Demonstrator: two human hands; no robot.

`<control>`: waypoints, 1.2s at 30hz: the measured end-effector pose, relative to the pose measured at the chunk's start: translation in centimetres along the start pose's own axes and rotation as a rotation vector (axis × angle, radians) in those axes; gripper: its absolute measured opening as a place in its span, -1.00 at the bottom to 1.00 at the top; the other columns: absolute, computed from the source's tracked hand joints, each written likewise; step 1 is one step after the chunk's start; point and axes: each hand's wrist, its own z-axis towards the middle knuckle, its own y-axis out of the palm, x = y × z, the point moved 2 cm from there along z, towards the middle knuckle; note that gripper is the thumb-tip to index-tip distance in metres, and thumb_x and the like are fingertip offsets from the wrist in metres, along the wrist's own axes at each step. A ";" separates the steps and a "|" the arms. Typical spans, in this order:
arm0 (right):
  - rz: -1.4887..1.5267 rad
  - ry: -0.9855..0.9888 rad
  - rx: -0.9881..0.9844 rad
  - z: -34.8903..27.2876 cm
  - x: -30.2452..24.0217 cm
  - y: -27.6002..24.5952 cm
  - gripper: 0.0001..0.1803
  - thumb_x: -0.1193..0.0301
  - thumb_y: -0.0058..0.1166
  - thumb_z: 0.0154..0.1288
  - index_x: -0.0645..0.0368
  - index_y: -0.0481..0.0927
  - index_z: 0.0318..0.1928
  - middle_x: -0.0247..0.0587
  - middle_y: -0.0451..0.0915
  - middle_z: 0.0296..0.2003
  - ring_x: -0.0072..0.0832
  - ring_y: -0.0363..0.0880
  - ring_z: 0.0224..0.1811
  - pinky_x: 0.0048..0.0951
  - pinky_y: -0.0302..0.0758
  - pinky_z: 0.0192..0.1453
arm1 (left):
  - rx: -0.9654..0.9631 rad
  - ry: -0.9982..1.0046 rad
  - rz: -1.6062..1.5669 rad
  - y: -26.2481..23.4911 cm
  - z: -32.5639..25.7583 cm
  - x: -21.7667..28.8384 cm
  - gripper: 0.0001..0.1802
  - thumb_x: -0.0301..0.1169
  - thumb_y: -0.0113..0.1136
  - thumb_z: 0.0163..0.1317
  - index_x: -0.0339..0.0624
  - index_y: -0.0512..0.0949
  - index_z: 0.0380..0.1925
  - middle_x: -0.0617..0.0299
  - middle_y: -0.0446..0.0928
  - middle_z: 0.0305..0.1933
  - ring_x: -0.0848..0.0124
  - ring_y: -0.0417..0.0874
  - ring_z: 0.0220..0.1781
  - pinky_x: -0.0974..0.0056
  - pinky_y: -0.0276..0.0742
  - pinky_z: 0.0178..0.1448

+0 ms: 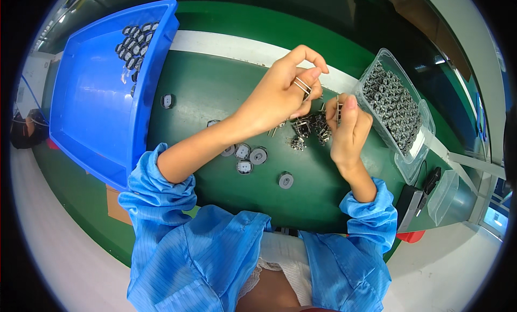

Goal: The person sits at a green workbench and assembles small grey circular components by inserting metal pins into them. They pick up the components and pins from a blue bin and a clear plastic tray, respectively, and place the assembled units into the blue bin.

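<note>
My left hand (pixel 291 85) is raised over the green table, its fingers curled round a small part with bright metal prongs (pixel 302 85). To its right, my right hand (pixel 350 130) pinches another small metal-pronged part (pixel 339 111) between thumb and fingers. Beneath and between both hands lies a loose pile of small black parts with metal pins (pixel 303 128). Below my left forearm several round dark pieces with pale grey centres (pixel 258 155) are grouped on the table. A single round piece (pixel 286 180) lies apart, nearer to me.
A large blue bin (pixel 91 118) stands at the left, with several round pieces (pixel 134 45) along its far right side. At the right is a clear plastic box (pixel 371 118) filled with small dark parts. A black device (pixel 409 204) and clear lid (pixel 443 197) lie nearer.
</note>
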 end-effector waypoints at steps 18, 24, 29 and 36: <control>-0.355 -0.276 -0.089 1.2 -0.8 -0.8 -0.24 -0.32 -0.32 0.28 0.21 0.47 -0.34 -0.20 0.46 -0.68 -0.27 0.45 -0.69 -0.34 0.31 -0.56 | -0.121 0.029 0.325 0.1 0.6 -1.5 -0.55 -0.10 -0.17 0.46 -0.27 0.43 -0.41 0.30 0.38 -0.60 0.60 0.31 -0.69 0.47 0.18 -0.63; 0.202 0.053 -0.298 1.0 1.1 -1.5 -0.21 -0.33 -0.37 0.31 0.25 0.47 -0.27 -0.23 0.38 -0.71 -0.46 0.37 -0.68 -0.41 0.25 -0.53 | -0.204 -0.153 0.086 0.3 0.6 -0.7 -0.51 -0.07 -0.16 0.46 -0.25 0.47 -0.45 0.34 0.38 -0.62 0.60 0.32 -0.69 0.48 0.19 -0.59; 0.158 0.016 -0.174 1.4 -0.2 -0.3 -0.01 -0.39 -0.32 0.21 0.24 0.12 0.28 -0.18 0.48 -0.55 -0.32 0.50 -0.53 -0.37 0.40 -0.37 | -0.148 0.082 0.667 0.3 0.3 0.7 -0.46 -0.05 -0.12 0.44 -0.34 0.52 -0.47 0.15 0.47 -0.63 0.42 0.47 -0.62 0.31 0.35 -0.49; -0.161 -0.285 -0.147 1.0 -0.6 0.4 0.02 -0.22 0.13 0.07 0.22 0.08 0.32 -0.07 0.55 -0.37 -0.12 0.59 -0.31 -0.25 0.51 -0.21 | -0.033 0.156 0.660 0.2 0.5 -1.1 -0.58 -0.17 -0.04 0.41 -0.35 0.50 -0.43 0.12 0.49 -0.59 0.42 0.49 -0.57 0.31 0.36 -0.46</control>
